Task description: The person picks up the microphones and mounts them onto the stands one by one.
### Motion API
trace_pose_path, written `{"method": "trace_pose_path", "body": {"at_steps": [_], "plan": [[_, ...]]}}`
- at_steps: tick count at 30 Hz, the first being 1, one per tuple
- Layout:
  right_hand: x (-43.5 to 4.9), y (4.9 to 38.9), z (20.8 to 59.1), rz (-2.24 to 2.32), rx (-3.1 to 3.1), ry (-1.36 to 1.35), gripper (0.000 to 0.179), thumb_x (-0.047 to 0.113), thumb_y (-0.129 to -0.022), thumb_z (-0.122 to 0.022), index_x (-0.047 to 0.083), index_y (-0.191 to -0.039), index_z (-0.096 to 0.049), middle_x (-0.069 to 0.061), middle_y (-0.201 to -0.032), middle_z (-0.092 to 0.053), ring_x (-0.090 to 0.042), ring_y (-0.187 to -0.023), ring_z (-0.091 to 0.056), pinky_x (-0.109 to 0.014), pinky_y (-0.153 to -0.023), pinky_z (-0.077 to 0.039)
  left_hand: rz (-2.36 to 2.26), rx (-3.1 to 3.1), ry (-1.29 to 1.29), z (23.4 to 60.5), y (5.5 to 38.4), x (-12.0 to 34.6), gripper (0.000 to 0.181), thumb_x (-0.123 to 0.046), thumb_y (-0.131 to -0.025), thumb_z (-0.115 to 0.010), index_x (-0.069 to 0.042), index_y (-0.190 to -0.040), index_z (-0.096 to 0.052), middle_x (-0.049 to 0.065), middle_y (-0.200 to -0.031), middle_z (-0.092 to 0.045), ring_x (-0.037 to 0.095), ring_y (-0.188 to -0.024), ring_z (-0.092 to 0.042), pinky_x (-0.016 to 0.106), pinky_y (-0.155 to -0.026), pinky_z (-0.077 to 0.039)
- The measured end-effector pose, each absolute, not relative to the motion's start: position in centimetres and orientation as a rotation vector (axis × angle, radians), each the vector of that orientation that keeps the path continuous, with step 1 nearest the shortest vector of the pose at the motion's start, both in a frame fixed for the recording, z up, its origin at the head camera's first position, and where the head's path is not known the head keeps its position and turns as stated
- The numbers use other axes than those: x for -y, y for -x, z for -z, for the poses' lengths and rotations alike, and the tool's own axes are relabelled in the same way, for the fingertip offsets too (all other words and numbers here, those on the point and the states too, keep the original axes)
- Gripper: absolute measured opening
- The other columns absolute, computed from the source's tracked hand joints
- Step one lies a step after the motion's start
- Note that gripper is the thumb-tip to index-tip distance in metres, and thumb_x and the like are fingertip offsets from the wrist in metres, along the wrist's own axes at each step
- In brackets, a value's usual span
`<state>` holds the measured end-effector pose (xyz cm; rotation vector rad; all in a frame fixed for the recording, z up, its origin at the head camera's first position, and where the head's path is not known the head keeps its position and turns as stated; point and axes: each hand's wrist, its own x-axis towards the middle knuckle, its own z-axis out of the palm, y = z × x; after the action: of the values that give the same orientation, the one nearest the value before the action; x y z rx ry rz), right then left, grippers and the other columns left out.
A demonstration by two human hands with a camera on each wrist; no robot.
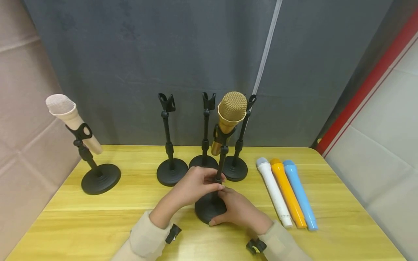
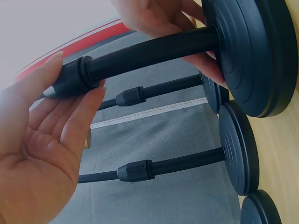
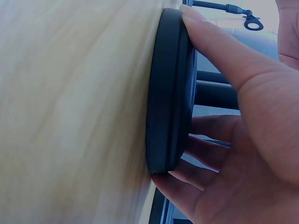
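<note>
A gold microphone point(image 1: 232, 106) sits tilted in the clip of a black microphone stand point(image 1: 210, 208) near the middle of the table. My left hand point(image 1: 194, 186) pinches the collar on that stand's pole, thumb on one side and fingers on the other in the left wrist view. Lower down, my right hand point(image 1: 240, 210) grips the round base point(image 3: 170, 93), thumb and fingers at opposite parts of its rim. Whether the base rests fully on the tabletop, I cannot tell. Behind it stand three black stands with vacant clips, the leftmost stand point(image 1: 169, 145) among them.
A white microphone point(image 1: 72, 117) leans in its own stand point(image 1: 101, 178) at the left. On the right lie a white microphone point(image 1: 274, 192), an orange microphone point(image 1: 289, 194) and a blue microphone point(image 1: 301, 195), side by side. A grey curtain point(image 1: 147, 54) hangs behind the yellow wooden table point(image 1: 137, 203).
</note>
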<state>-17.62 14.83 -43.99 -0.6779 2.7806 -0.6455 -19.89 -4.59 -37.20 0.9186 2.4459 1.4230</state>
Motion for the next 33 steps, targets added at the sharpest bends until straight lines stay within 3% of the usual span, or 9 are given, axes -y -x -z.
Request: {"method": "trace_pose_path", "body": {"at_steps": [33], "plan": [[-14.93, 17.62, 44.21, 0.639, -2.790, 0.689, 0.099, 0.060, -0.071, -0.086, 0.006, -0.147, -0.051, -0.016, -0.154, -0.049, -0.030, -0.138, -0.052, -0.051, -0.110, -0.047, -1.507, -2.464, -0.873, 37.71, 19.51, 4.28, 0.015, -0.018, -0.092, -0.075, -0.012, -0.107, -0.077, 0.006, -0.106, -0.078, 0.013, -0.098, -0.075, 0.023, -0.083, -0.060]]}}
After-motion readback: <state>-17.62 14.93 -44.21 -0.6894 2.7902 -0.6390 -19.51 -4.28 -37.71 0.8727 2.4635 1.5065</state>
